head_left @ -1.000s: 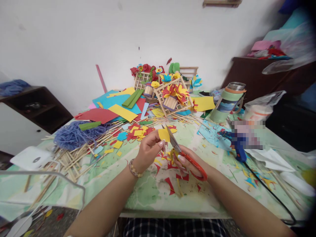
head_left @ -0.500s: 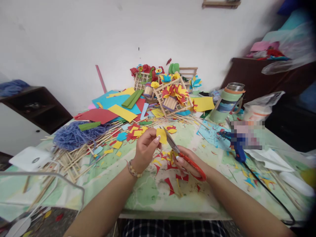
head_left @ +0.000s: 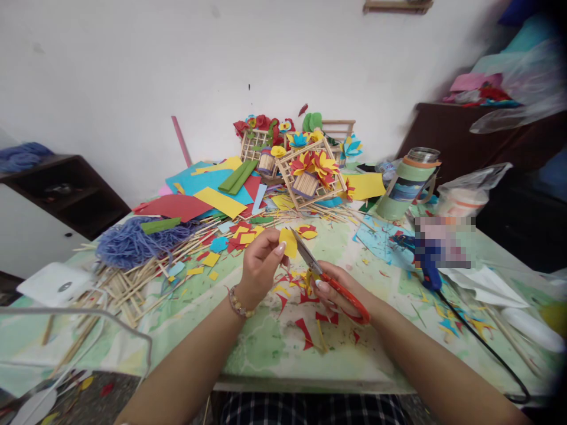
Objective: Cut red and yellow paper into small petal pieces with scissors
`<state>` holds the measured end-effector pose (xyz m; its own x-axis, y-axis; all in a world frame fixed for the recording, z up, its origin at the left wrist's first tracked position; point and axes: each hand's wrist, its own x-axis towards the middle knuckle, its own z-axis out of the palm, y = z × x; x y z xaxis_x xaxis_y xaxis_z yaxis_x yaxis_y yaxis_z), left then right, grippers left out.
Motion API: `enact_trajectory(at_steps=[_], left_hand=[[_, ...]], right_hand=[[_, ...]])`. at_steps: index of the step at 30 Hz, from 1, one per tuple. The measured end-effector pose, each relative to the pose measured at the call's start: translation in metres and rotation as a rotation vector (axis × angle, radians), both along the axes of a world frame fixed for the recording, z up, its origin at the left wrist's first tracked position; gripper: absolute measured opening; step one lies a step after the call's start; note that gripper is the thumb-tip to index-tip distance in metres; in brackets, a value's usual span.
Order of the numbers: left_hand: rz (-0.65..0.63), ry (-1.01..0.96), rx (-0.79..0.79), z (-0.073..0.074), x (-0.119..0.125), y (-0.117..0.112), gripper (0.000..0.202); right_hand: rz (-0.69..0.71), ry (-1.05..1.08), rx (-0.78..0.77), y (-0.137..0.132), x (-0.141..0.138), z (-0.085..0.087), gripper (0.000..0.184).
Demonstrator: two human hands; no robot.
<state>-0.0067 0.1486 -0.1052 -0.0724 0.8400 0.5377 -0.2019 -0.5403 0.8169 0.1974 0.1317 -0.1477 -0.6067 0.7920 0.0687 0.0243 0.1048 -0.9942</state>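
Observation:
My left hand pinches a small yellow paper piece above the table, fingers closed on its left edge. In my right hand are red-handled scissors, fingers through the loops; the grey blades point up-left and touch the right edge of the yellow piece. A bead bracelet sits on my left wrist. Red and yellow paper offcuts lie on the green table cover just under both hands.
Paper flowers in stick frames stand at the back with coloured paper sheets. Blue yarn and wooden sticks lie left. A green bottle, a blue glue gun with its black cord, and plastic bags sit right.
The yellow piece has been turned and narrowed in my left hand, shifting slightly left; the scissor blades moved with it along its edge. Everything else stays put.

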Motion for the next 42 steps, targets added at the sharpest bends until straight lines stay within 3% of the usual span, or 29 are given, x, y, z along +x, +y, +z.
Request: enact_trajectory(at_steps=[15,22,29,42], left_hand=[[0.001,-0.016,-0.064,-0.006,-0.003,0.001,0.029],[-0.006,0.037,-0.064,0.003,-0.002,0.000,0.029],[-0.103,0.098,-0.118,0.009,-0.002,-0.002,0.026],[-0.108,0.034,-0.197,0.006,-0.003,0.002,0.023]], right_hand=[[0.009,-0.042,-0.009,0.000,-0.001,0.003,0.058],[0.027,-0.027,0.013,0.000,0.001,0.004,0.058],[0.034,-0.021,0.027,0.002,0.006,0.000,0.055],[-0.019,-0.130,0.045,0.002,0.003,0.016,0.059]])
